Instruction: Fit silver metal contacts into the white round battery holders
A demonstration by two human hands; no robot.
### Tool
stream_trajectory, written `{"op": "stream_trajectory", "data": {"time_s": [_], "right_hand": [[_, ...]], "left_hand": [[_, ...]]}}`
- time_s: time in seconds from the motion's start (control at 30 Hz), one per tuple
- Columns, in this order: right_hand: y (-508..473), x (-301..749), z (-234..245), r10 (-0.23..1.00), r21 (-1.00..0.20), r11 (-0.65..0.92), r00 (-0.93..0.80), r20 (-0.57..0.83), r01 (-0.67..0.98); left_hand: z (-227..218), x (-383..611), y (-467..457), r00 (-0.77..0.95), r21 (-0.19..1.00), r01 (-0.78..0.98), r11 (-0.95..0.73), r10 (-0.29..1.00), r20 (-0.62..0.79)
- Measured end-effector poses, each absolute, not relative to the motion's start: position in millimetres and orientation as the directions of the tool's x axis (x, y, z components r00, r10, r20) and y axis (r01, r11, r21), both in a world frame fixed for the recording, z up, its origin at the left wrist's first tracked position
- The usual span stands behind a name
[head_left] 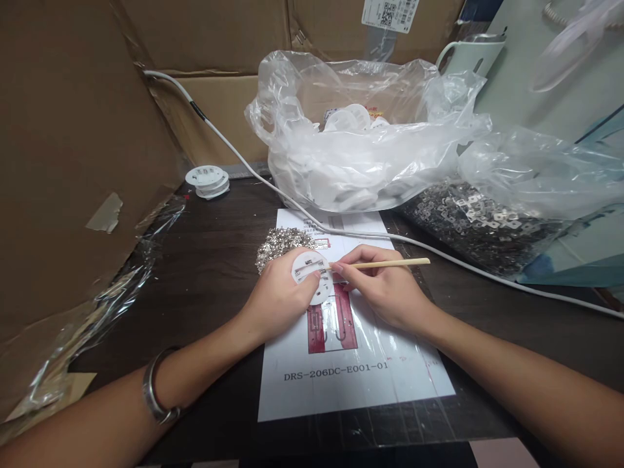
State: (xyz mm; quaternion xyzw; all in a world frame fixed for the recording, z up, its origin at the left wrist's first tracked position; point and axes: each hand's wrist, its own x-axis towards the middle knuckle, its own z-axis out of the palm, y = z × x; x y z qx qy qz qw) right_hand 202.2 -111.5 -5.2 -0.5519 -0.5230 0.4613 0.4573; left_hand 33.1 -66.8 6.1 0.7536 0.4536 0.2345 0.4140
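Note:
My left hand [287, 291] is closed on a round white plastic disc [307, 260] with slots and small metal pieces set in it, its thumb pressed on the face. Between the fingers of my right hand [377, 279] is a thin wooden stick [400, 263], its left tip at the disc's right side. Both hands are over a printed sheet [336, 393] with a red drawing and the text DRS-206DC-E001-01. Just behind my left hand lies a heap of small shiny metal parts [280, 244].
A clear plastic bag [351, 169] of white discs stands at the back. Right of it is a bag of flat metal pieces [472, 221]. A white cable [234, 149] crosses the dark table. Stacked white discs [208, 181] sit at left, near the cardboard wall [68, 130].

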Motion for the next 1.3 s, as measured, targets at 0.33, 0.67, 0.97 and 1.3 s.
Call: {"op": "stream_trajectory", "data": {"time_s": [0.33, 0.67, 0.97, 1.3], "right_hand": [[-112.9, 200.8, -7.4, 0.999, -0.978, -0.018, 0.037, -0.01, 0.209], [-112.5, 198.3, -5.8, 0.998, -0.964, 0.029, 0.04, 0.041, 0.263], [-109.3, 199.9, -4.2, 1.0, -0.966, 0.015, 0.012, 0.019, 0.258], [-110.1, 198.0, -3.5, 0.999, -0.962, 0.0, 0.042, 0.012, 0.272]], "left_hand": [[7.4, 35.6, -67.4, 0.465, 0.828, 0.505, -0.244, 0.885, -0.023], [6.5, 35.6, -68.7, 0.45, 0.82, 0.518, -0.243, 0.893, -0.019], [2.1, 34.3, -69.0, 0.465, 0.855, 0.452, -0.253, 0.885, 0.016], [2.0, 34.9, -67.6, 0.477, 0.858, 0.446, -0.254, 0.879, 0.012]]}}
